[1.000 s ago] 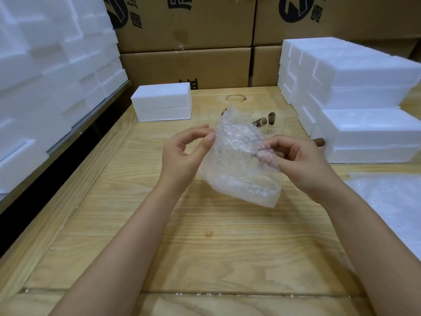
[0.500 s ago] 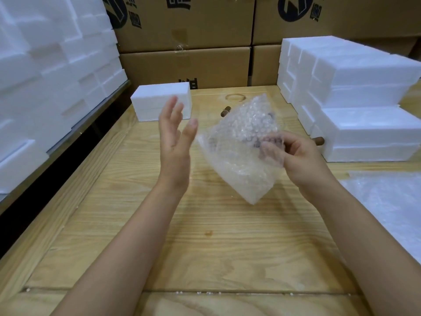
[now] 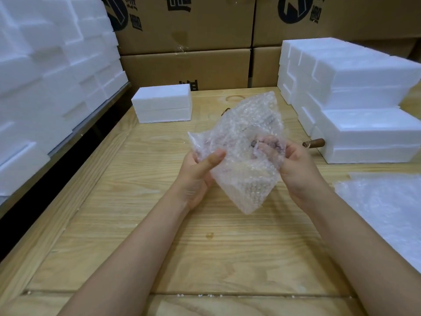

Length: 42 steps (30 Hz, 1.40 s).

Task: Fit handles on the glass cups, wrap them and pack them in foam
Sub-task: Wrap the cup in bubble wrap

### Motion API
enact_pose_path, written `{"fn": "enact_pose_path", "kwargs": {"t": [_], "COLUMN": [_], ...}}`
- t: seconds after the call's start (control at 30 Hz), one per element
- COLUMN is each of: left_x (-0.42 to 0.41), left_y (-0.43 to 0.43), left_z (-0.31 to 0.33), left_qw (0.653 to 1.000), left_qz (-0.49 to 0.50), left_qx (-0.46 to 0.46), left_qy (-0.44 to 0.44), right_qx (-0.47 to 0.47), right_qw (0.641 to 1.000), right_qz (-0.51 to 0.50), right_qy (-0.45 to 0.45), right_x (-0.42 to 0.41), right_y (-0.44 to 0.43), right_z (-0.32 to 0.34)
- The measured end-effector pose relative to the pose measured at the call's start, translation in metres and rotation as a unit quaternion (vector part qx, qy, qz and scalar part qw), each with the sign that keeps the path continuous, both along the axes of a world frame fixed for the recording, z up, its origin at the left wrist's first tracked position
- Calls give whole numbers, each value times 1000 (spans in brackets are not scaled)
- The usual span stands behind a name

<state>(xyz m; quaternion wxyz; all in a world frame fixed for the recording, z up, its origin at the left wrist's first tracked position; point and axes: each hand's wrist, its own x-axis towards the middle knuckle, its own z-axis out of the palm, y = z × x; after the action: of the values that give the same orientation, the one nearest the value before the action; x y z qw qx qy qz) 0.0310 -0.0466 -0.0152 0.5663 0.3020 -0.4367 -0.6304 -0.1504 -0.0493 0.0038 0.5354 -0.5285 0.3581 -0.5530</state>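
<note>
A bundle of clear bubble wrap [image 3: 241, 151] hangs above the middle of the wooden table [image 3: 159, 236], held between both hands. My left hand [image 3: 198, 172] grips its left edge, thumb on top of the plastic. My right hand [image 3: 296, 167] holds the right side, its fingertips tucked under the wrap. Whatever is inside the wrap is blurred by the bubbles. A brown wooden handle [image 3: 315, 142] lies on the table beside the foam at the right.
A single white foam box [image 3: 163, 106] stands at the back left of the table. Stacked foam boxes [image 3: 355, 94] fill the back right, more foam [image 3: 45, 76] piles up on the left. Bubble wrap sheets [image 3: 385, 206] lie at the right edge. Cardboard cartons [image 3: 186, 30] line the back.
My left hand, raised open half a second ago, has come back down and taken hold of the wrap's left edge. The bundle has turned and dropped a little lower.
</note>
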Motion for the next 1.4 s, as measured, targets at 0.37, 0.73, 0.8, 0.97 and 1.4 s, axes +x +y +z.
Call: {"fn": "enact_pose_path", "kwargs": {"t": [0.37,0.73,0.8,0.97,1.4], "left_x": [-28,-23,-26,-23,-28], "left_y": [7,12,12,11,12], "left_z": [5,5,5,7,-2], "left_qw": [994,993,990,977,995], "left_qz": [84,47,47,90,30], "left_qx": [-21,29,38,53,35], "left_qy": [65,102,125,188,88], "right_qx": [-47,-57,-44,-35,42], "right_qw": [973,957,952,952,982], "right_qz": [-10,-282,-288,-281,-174], "right_qy": [226,-31,-97,-113,-56], "right_x": [25,-13,-18,2,13], "right_y": [17,-4,-8,5,1], "right_z": [-10,7,7,6,-11]}}
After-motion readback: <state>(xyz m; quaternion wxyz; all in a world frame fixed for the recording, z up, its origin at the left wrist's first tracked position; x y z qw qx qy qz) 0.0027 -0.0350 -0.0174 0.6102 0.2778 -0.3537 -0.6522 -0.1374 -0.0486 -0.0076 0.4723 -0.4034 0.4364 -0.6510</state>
